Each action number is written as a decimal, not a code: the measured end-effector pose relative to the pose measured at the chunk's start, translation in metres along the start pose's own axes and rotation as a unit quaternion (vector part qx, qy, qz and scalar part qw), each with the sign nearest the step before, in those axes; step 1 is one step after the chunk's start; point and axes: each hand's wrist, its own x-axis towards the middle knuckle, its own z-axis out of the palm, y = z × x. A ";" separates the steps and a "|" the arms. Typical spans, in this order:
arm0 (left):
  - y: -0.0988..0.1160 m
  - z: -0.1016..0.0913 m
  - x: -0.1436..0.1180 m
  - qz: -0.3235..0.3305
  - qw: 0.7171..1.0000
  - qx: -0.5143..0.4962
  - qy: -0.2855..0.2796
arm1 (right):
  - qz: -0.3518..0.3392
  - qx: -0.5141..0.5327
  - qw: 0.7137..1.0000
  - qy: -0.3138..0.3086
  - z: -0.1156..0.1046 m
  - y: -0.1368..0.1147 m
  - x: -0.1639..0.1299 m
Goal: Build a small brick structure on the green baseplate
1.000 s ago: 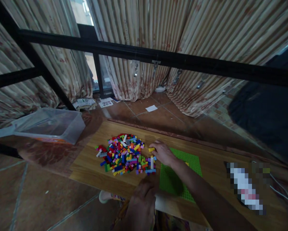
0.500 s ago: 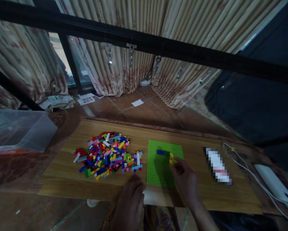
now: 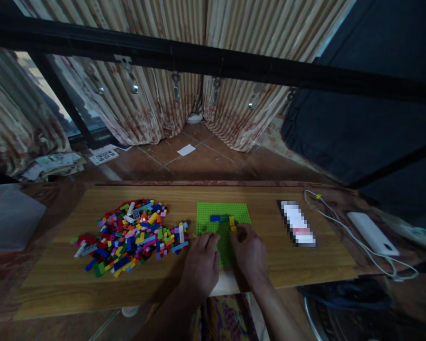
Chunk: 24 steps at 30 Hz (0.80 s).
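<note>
baseplate point(image 3: 222, 211) under both hands, bricks point(image 3: 220, 219) on it.

The table point(image 3: 305, 265) is light wood with a visible grain and a dull, smooth finish. The green baseplate point(image 3: 239, 212) is studded plastic, matt in this light. The loose bricks point(image 3: 127, 234) look like hard, smooth plastic with a slight sheen. The curtains point(image 3: 156, 80) are ribbed, stained cloth. The white power bank point(image 3: 371, 232) is smooth plastic.

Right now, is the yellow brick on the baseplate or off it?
On: yellow brick sits on the green baseplate, beside the right hand.
</note>
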 end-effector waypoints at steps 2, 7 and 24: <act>0.001 0.002 0.007 -0.011 1.000 0.006 -0.026 | 0.003 -0.011 1.000 -0.002 0.002 -0.001 -0.002; 0.006 0.005 0.020 -0.012 0.997 0.009 -0.075 | 0.016 -0.025 1.000 -0.003 0.003 -0.001 -0.001; -0.034 -0.003 0.015 -0.090 0.992 -0.069 0.048 | -0.031 0.023 0.998 -0.043 0.027 -0.046 -0.010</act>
